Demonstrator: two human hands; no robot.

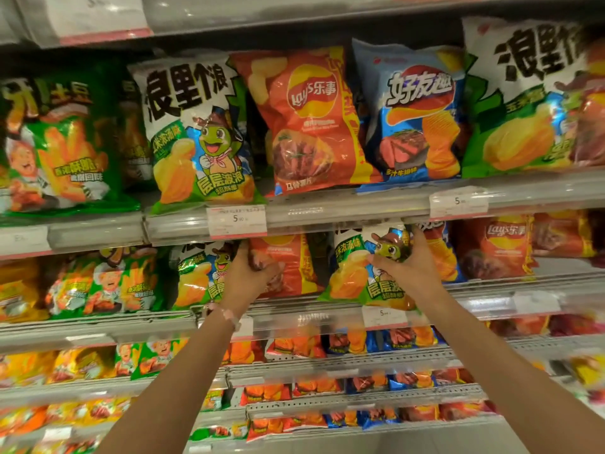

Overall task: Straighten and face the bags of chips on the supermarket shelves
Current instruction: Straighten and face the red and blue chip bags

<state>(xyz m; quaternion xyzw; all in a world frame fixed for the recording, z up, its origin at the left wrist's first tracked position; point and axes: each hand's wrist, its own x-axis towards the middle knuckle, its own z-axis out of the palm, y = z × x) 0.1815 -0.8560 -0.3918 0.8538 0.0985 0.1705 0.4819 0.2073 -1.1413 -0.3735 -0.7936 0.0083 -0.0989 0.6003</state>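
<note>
Second shelf from the top, both hands raised to it.

Left hand (250, 273): fingers curled round the left edge of an orange-red glossy foil Lay's chip bag (288, 263). Bag stands upright, long axis vertical, printed front toward the aisle, its top hidden behind the clear plastic price rail (294, 214) above the fingers. A pale beaded bracelet (226, 314) sits on the wrist.

Right hand (407, 265): fingers spread and bent over the front of a green-and-white foil chip bag with a cartoon turtle (357, 276), thumb reaching left across the print. Bag stands upright with a slight tilt, front outward, lower edge at the shelf lip just below the fingers.

Left of the left fingers: a second green turtle bag (203, 276), upright, touching the orange bag. Right of the right fingers: a blue ridged-chip bag (445, 257), partly hidden, then another orange-red Lay's bag (494, 247).

Above the fingers: a large orange Lay's bag (307, 122) leaning left.
</note>
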